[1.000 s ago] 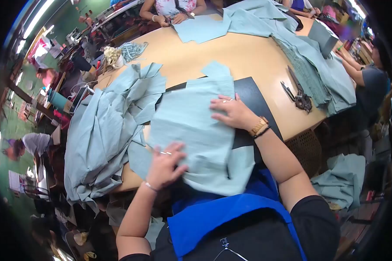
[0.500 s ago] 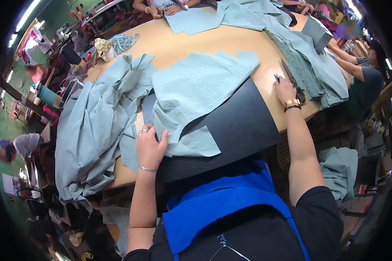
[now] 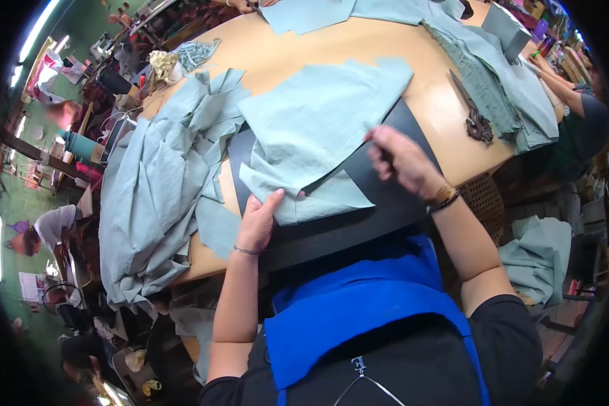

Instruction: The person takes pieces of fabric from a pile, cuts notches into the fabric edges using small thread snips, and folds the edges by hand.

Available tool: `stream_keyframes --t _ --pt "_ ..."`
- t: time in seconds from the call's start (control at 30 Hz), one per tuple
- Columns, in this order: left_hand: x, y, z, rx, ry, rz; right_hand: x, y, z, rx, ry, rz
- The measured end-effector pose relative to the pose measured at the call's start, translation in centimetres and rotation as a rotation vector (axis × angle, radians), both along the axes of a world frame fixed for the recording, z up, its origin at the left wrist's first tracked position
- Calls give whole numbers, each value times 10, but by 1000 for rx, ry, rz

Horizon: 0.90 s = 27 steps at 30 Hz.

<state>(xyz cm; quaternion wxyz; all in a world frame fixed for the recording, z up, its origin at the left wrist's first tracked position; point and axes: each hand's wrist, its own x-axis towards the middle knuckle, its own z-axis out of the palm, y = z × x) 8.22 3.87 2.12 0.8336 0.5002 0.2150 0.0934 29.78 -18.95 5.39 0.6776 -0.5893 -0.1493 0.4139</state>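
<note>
A cut piece of pale green-blue cloth (image 3: 318,115) lies over a dark board (image 3: 358,223) at the table's near side, its lower edge folded. At that lower left edge, my left hand (image 3: 258,220) grips the cloth, thumb on top and fingers partly underneath. My right hand (image 3: 402,162) is over the board by the cloth's right edge, its fingers curled closed. What it holds, if anything, is too small and blurred to make out. Large scissors (image 3: 477,125) with dark wrapped handles lie on the table to the right of that hand.
A crumpled heap of the same cloth (image 3: 162,183) hangs over the table's left edge. Stacked cloth (image 3: 480,81) runs along the right side. A bundle of scraps (image 3: 196,53) sits at the far left. Another person's arm (image 3: 561,91) shows at the right.
My right hand has moved left from beside the scissors to the cloth's right edge. My left hand has shifted right and taken hold of the cloth's lower edge.
</note>
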Motion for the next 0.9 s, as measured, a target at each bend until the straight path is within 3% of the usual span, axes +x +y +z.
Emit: stream_keyframes --t 0.1,0.3,0.8,0.9 --pt "-6 -10 -2 127 -72 150 -50 19 3 -3 289 285" --pt "-10 -11 -1 111 -63 174 -78 41 -15 10 614 497" --pt "-5 -13 -6 82 -95 309 -86 49 -14 40 598 442" --pt "-7 -10 -7 113 -104 231 -85 54 -9 43 621 438"
